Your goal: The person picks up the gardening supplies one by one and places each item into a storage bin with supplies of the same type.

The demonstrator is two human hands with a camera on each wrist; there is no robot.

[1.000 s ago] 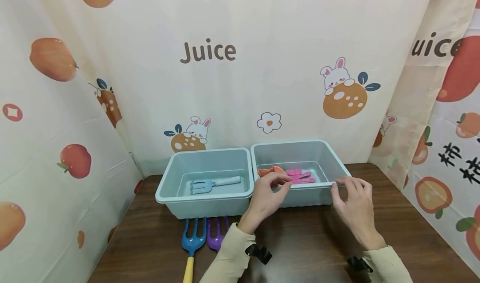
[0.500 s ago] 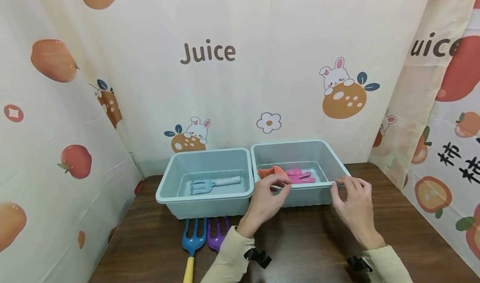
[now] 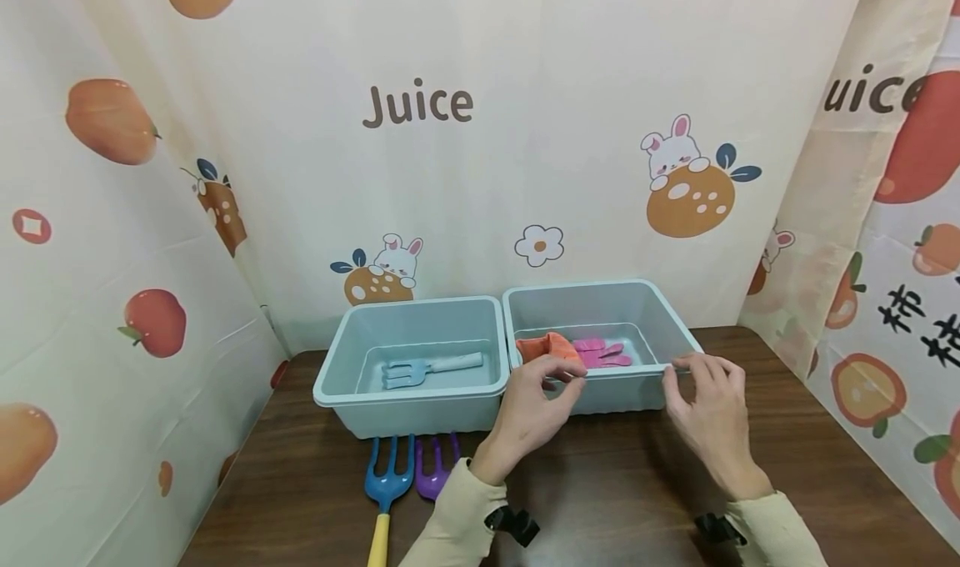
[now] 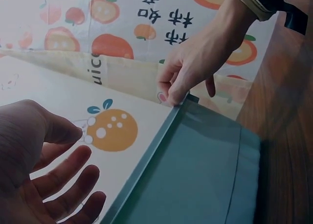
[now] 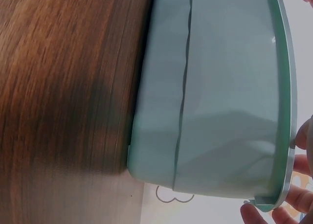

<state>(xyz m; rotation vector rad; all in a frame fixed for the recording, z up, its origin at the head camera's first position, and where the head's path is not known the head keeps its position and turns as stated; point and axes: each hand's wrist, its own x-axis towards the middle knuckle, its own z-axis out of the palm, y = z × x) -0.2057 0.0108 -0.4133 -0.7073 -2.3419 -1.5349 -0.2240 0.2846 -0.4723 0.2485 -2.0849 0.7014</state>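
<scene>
Two light blue plastic bins stand side by side in the head view. At the front right corner of the right bin (image 3: 615,392), my right hand (image 3: 708,421) pinches the rim between thumb and fingers. My left hand (image 3: 532,408) hovers by the front rim, fingers loosely bent; the left wrist view shows these fingers (image 4: 63,182) apart from the rim, holding nothing. Inside that bin lie a pink glove (image 3: 603,353) and a crumpled orange cloth-like thing (image 3: 551,346), partly hidden by my left hand. A light blue hand fork (image 3: 431,368) lies in the left bin (image 3: 416,417).
On the brown wooden table (image 3: 592,500), a blue garden fork (image 3: 387,484) with a yellow handle lies before the left bin. Beside it is a purple fork (image 3: 431,479), partly covered by my left sleeve. Printed curtains (image 3: 465,183) hang behind and at both sides.
My left hand has lowered very slightly, showing a bit more of the orange thing. The right hand keeps its hold on the rim, and the bins stay in place.
</scene>
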